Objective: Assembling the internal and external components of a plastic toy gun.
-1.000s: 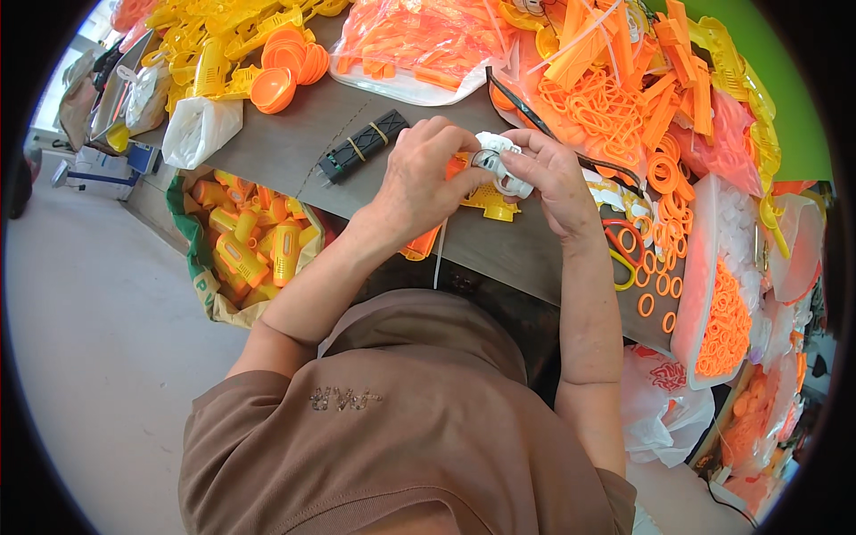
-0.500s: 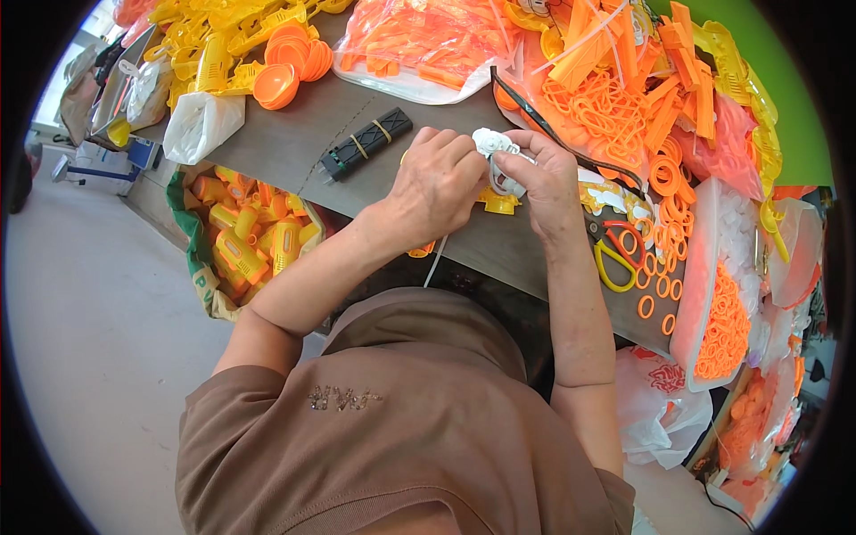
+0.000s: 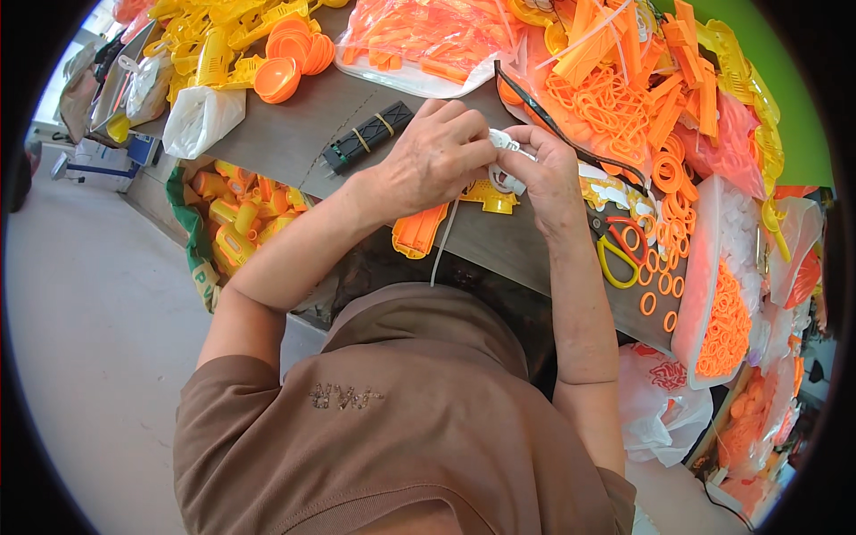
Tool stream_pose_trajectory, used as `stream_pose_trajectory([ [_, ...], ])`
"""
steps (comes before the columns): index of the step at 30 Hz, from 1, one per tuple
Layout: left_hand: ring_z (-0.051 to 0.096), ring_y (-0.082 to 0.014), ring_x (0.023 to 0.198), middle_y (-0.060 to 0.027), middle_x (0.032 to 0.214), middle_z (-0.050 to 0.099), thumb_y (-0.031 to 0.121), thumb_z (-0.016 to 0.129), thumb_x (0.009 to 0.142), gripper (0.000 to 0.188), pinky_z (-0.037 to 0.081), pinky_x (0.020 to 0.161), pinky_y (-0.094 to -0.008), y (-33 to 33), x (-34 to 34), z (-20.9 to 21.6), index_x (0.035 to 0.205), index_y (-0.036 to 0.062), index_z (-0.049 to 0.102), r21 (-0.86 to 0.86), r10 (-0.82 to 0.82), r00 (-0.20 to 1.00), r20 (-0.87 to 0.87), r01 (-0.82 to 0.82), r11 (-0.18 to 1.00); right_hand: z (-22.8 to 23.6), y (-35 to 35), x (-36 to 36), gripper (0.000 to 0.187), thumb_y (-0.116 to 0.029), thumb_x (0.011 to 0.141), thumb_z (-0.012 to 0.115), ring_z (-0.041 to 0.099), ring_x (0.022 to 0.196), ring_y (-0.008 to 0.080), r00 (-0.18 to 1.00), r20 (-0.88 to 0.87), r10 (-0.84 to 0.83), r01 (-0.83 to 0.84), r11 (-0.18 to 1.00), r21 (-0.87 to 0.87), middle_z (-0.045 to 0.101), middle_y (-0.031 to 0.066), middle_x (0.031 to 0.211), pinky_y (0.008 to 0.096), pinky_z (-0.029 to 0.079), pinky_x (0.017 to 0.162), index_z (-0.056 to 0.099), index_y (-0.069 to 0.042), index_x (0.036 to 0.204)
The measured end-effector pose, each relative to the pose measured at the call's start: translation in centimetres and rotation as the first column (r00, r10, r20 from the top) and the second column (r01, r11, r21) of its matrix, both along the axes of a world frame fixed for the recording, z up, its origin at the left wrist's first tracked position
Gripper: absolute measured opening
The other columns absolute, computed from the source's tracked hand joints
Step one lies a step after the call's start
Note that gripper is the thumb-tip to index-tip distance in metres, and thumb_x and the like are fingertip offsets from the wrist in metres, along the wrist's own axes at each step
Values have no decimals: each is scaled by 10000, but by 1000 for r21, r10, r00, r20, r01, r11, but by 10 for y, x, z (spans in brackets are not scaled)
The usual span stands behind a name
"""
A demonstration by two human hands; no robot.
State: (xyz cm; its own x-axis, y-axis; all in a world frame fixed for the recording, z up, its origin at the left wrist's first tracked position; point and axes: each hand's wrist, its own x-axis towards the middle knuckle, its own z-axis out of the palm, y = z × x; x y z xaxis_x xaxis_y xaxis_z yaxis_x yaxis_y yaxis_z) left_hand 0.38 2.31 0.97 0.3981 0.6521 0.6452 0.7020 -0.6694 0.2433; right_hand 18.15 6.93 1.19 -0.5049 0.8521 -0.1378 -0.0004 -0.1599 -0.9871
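Observation:
Above the near part of the table, my right hand (image 3: 546, 178) pinches a white plastic part (image 3: 506, 165) between thumb and fingers. My left hand (image 3: 437, 160) is closed, with its curled fingertips at the left side of that white part; what they grip is hidden. Just under the hands lies a yellow plastic part (image 3: 492, 197). Below my left wrist, an orange-and-yellow piece (image 3: 417, 232) sits at the table's near edge. A thin white strip (image 3: 443, 242) hangs down beside it.
Left of my hands lies a black block with bands (image 3: 368, 138). Scissors (image 3: 617, 254) and orange rings (image 3: 648, 303) lie right, next to a clear bin (image 3: 700, 276). Orange parts (image 3: 597, 98) and a filled bag (image 3: 423, 40) stand behind. A sack of yellow parts (image 3: 236, 214) is lower left.
The white part has turned and sits a little lower between my hands. My left hand has shifted slightly up and right, and more of the orange-and-yellow piece shows below my wrist.

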Motion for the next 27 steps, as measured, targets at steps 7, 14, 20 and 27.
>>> stream_pose_trajectory([
  [7, 528, -262, 851, -76, 945, 560, 39, 677, 631, 401, 431, 779, -363, 5, 4, 5, 1013, 52, 556, -1, -53, 998, -43, 53, 999, 0, 0, -3, 325, -79, 806, 648, 605, 858, 124, 997, 77, 26, -38, 987, 154, 640, 107, 938, 245, 474, 743, 536, 30, 1091],
  [14, 538, -313, 914, -134, 1002, 550, -70, 597, 608, 491, 455, 794, -377, -3, -4, -2, 1091, 3, 539, -71, 10, 988, 153, 1, 997, 15, -1, 35, 638, -74, 765, 700, 504, 1147, 195, 967, 230, 113, -184, 930, 319, 524, 118, 1227, 323, 429, 942, 407, -11, 1329],
  [20, 560, -312, 911, -155, 1039, 557, -35, 646, 666, 462, 486, 765, -366, -8, -3, -8, 1117, -16, 547, -71, 22, 980, 196, -8, 997, -10, -15, 32, 852, -95, 621, 792, 408, 1240, 318, 818, 573, 53, -470, 637, 611, 401, 160, 1335, 385, 340, 1046, 358, -14, 1349],
  [27, 558, -315, 911, -146, 1049, 556, -24, 659, 658, 454, 475, 787, -380, -8, -5, -1, 1098, -10, 551, 68, -82, 996, 43, 79, 995, 9, -5, 30, 747, -94, 648, 762, 468, 1148, 342, 839, 535, 104, -472, 628, 618, 427, 166, 1220, 397, 415, 955, 399, 0, 1294],
])
